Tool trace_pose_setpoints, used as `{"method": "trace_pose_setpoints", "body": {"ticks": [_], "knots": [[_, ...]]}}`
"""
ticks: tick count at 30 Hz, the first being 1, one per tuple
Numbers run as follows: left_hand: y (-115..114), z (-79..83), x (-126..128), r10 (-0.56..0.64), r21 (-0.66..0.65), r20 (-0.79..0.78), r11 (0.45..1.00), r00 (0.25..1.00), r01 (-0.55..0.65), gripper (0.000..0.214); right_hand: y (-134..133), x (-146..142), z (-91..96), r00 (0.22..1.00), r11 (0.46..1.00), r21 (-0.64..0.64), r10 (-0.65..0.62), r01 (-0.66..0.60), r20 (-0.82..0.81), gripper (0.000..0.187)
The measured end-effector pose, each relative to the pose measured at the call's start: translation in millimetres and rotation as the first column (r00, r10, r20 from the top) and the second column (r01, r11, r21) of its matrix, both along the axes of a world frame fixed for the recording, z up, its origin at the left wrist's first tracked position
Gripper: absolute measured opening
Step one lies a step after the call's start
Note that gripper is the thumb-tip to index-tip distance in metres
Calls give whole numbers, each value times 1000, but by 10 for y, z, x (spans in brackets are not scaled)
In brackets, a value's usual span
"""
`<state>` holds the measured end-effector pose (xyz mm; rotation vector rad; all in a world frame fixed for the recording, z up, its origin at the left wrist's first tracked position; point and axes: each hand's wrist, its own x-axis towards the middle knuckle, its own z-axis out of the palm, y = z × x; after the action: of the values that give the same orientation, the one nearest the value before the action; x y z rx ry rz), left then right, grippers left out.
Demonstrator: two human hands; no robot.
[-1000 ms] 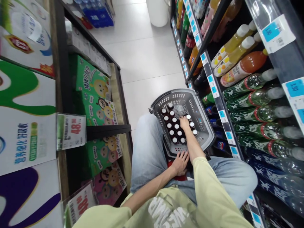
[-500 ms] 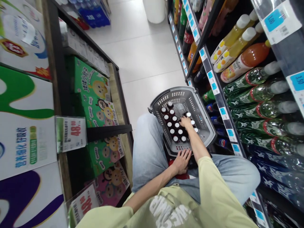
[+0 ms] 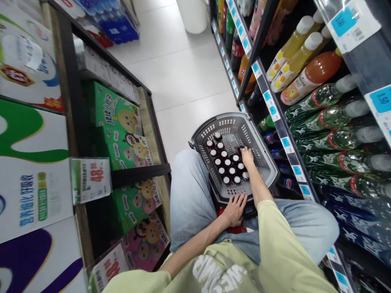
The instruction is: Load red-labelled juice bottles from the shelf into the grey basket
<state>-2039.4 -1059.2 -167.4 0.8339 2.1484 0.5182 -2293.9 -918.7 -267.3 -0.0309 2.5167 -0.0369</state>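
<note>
A grey plastic basket (image 3: 265,179) sits between my knees, with several dark bottles with white caps (image 3: 227,162) standing upright in rows in its left and near part. Inside the basket, my right hand (image 3: 247,156) is closed at the top of a dark bottle (image 3: 240,149) at the right end of the group; its fingers partly cover that bottle. My left hand (image 3: 234,210) lies palm down on the basket's near rim, its fingers stretched out and slightly apart. Part of the basket's near end is hidden under that hand.
On the right, a drinks shelf (image 3: 276,112) with price tags holds green bottles (image 3: 330,140) and juice bottles (image 3: 293,44). A left rack holds green cartons (image 3: 117,110); its dark bar (image 3: 140,173) juts toward my knee. A white bin (image 3: 194,16) stands on the tiled floor (image 3: 186,69).
My right hand has moved slightly right and now covers a bottle top at the end of the group. The right-hand bottles stand closer to the others. My left hand stays on the rim.
</note>
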Motion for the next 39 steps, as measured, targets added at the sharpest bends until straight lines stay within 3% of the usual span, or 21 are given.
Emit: {"method": "trace_pose_setpoints", "body": {"ticks": [7,18,22,26,32,36,39], "knots": [[-7,45,-38,-18,1,27,1000,999,18,104,83,-12,-13,999,999,26,-21,20,29,56],[-22,-78,24,-12,-19,11,1000,1000,12,106,-51,99,22,1000,999,-36,25,-25,0,58],[-27,-115,32,-4,-6,7,1000,1000,4,107,-62,190,23,1000,999,-48,-14,13,-16,68],[-22,-135,26,-4,-9,5,1000,1000,4,110,-6,382,108,997,989,-132,-65,60,-32,65],[-13,-181,-26,10,-27,20,1000,1000,-10,113,171,834,490,995,955,-280,-88,97,45,61],[-26,-178,-132,11,-88,17,996,1000,-10,117,206,1030,932,990,930,-357,-42,88,134,49],[-45,-142,-202,3,-164,1,987,1000,-3,113,140,1171,1320,991,905,-410,-69,110,114,44]]}}
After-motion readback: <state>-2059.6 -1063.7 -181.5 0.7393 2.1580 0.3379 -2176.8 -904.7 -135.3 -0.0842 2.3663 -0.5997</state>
